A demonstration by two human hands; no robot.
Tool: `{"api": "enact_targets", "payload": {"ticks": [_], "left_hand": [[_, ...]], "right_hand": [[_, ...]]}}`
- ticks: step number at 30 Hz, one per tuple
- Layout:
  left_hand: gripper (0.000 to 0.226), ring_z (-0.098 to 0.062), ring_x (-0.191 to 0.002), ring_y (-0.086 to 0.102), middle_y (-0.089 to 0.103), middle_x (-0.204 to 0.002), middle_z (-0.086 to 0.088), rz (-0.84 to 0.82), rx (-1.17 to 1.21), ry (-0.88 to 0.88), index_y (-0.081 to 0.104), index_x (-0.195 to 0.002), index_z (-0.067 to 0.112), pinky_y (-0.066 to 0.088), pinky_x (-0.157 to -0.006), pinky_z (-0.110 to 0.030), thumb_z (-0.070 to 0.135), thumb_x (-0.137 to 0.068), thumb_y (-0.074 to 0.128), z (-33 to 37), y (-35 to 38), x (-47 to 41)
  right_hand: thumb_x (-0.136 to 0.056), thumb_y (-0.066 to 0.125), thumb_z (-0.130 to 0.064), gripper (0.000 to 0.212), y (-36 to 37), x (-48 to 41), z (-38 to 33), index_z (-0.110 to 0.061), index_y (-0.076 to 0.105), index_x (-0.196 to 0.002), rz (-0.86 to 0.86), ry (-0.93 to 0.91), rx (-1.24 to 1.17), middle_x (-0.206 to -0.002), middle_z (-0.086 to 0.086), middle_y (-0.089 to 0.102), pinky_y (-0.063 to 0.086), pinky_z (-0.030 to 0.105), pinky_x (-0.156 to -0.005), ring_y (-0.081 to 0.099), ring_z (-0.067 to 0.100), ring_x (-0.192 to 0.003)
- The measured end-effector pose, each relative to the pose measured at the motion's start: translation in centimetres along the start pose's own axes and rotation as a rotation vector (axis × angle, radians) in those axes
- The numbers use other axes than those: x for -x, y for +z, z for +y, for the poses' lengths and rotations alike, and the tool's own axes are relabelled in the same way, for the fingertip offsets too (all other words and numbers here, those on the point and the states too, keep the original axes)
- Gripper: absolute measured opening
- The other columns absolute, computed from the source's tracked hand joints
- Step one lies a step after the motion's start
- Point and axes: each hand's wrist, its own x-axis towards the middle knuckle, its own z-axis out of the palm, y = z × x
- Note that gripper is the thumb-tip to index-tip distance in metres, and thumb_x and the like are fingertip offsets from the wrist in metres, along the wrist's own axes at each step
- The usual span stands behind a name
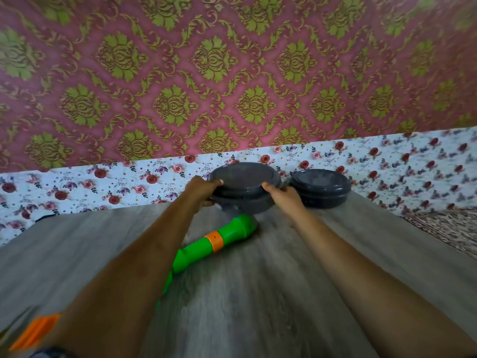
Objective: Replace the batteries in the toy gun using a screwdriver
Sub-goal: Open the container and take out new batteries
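A green toy gun (227, 233) with an orange band lies on the grey wooden table (284, 293), its barrel pointing to the far side; its rear part runs under my left forearm. Just beyond its muzzle stands a dark grey round lidded container (245, 189). My left hand (204, 189) grips the container's left side, thumb on the lid's rim. On the container's right side, my right hand (281, 193) grips it too, thumb on the lid. No screwdriver or batteries are in sight.
A second dark grey round container (321, 187) stands right beside the first, at the table's far edge. An orange piece (36, 332) shows at the bottom left, blurred. Behind the table lie a floral cloth (77, 187) and a patterned wall.
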Motion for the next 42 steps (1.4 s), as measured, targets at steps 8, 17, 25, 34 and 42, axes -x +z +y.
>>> {"api": "enact_targets", "payload": {"ticks": [8,17,25,34,42], "left_hand": [[0.043,-0.03,-0.101,0.06,0.056,-0.122,-0.021,-0.006,0.044,0.111,0.052,-0.118,-0.005,0.053,-0.073,-0.032,0.022,-0.088,0.065,4.4,0.6,6.8],[0.026,-0.03,-0.091,0.064,0.064,-0.103,-0.02,-0.107,0.059,0.078,0.061,-0.089,0.0,0.057,-0.078,-0.037,0.025,-0.085,0.069,0.9,6.6,20.9],[0.019,-0.021,-0.079,0.064,0.063,-0.093,-0.016,-0.268,0.072,0.1,0.061,-0.084,0.003,0.057,-0.058,-0.021,0.022,-0.086,0.067,-0.6,12.1,28.7],[0.025,-0.026,-0.096,0.059,0.061,-0.113,-0.018,-0.299,-0.105,0.119,0.061,-0.102,0.006,0.054,-0.087,-0.038,0.028,-0.09,0.062,-1.1,10.9,31.0],[0.068,-0.02,-0.143,0.022,0.029,-0.154,-0.001,-0.504,-0.817,0.896,0.036,-0.144,0.029,0.017,-0.115,-0.031,0.045,-0.084,0.064,1.0,10.3,32.4]], "right_hand": [[-0.08,0.062,-0.046,0.061,-5.1,6.5,-2.9,-0.007,0.054,-0.125,0.099,-0.083,-0.078,-0.128,0.011,0.057,0.046,0.039,-0.095,0.055,0.029,-0.114],[-0.082,0.062,-0.045,0.037,-15.5,20.7,2.5,-0.009,0.054,-0.079,0.202,-0.067,-0.014,-0.087,0.006,0.057,0.037,0.029,-0.061,0.053,0.022,-0.089],[-0.085,0.061,-0.037,0.035,-22.0,28.7,6.4,-0.008,0.062,-0.104,0.323,-0.047,0.015,-0.096,0.003,0.057,0.039,0.029,-0.079,0.053,0.021,-0.094],[-0.08,0.067,-0.038,0.048,-22.0,30.8,8.8,-0.01,0.056,-0.118,0.254,-0.044,0.004,-0.119,0.005,0.061,0.043,0.035,-0.096,0.055,0.024,-0.113],[-0.035,0.079,-0.059,0.141,-20.8,30.0,9.5,-0.013,0.006,-0.146,0.202,-0.172,0.347,-0.151,0.013,0.022,0.03,0.049,-0.112,0.026,0.031,-0.139]]}}
